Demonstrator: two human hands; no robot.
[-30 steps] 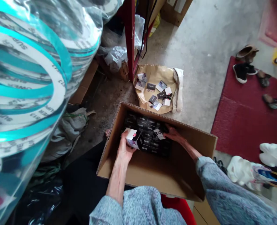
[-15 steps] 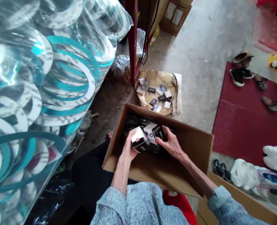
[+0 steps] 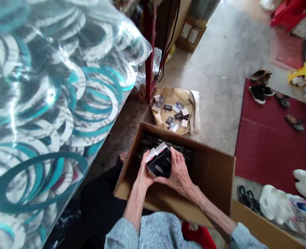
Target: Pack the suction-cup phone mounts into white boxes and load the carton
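Two small black-and-white boxes (image 3: 160, 162) are pressed side by side between my hands, above the open cardboard carton (image 3: 210, 173). My left hand (image 3: 144, 173) grips their left side, and my right hand (image 3: 178, 169) wraps round the right side with its thumb along the lower edge. Under them, rows of dark small boxes (image 3: 187, 154) lie inside the carton, partly hidden by my hands. Beyond the carton's far edge, an opened brown paper sack (image 3: 193, 114) holds several more small black and white boxes (image 3: 178, 106).
Clear plastic bags of teal and white rings (image 3: 90, 103) fill the left side at close range. A red metal post (image 3: 149, 69) rises behind the carton. On the right are a dark red mat (image 3: 267, 138) and several shoes (image 3: 258, 94).
The boxes, held apart and at different angles before, are now together and aligned between both hands. My right hand has moved slightly lower. The view has shifted a little.
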